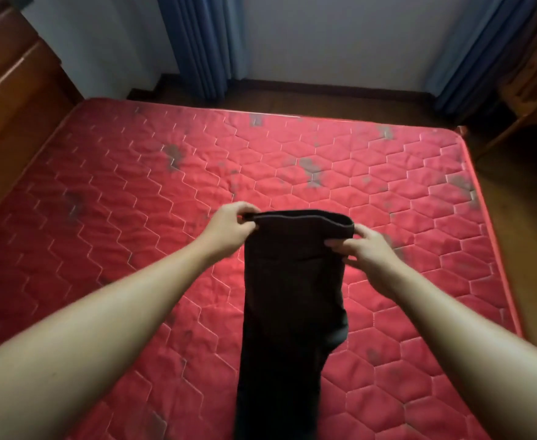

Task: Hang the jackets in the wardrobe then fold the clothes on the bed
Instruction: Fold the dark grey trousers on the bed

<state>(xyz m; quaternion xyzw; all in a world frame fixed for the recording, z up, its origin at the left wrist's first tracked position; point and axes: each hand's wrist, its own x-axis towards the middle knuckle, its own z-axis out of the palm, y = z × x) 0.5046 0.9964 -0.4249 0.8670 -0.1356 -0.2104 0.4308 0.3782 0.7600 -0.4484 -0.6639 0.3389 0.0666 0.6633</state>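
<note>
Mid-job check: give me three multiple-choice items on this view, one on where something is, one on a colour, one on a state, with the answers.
1. Where do the hands grip the black garment?
A. At its top band, one hand at each end
B. Both at its lower end
C. Both on one side seam

2. What colour is the mattress?
A. Blue
B. Red
C. White

3. What is the garment's state?
A. Folded into a small square
B. Rolled into a ball
C. Held up, stretched long toward the camera

Answers:
1 A: the left hand pinches the band's left end and the right hand its right end.
2 B: the quilted surface is red throughout.
3 C: it runs in one long strip from the hands to the bottom edge of the view.
</note>
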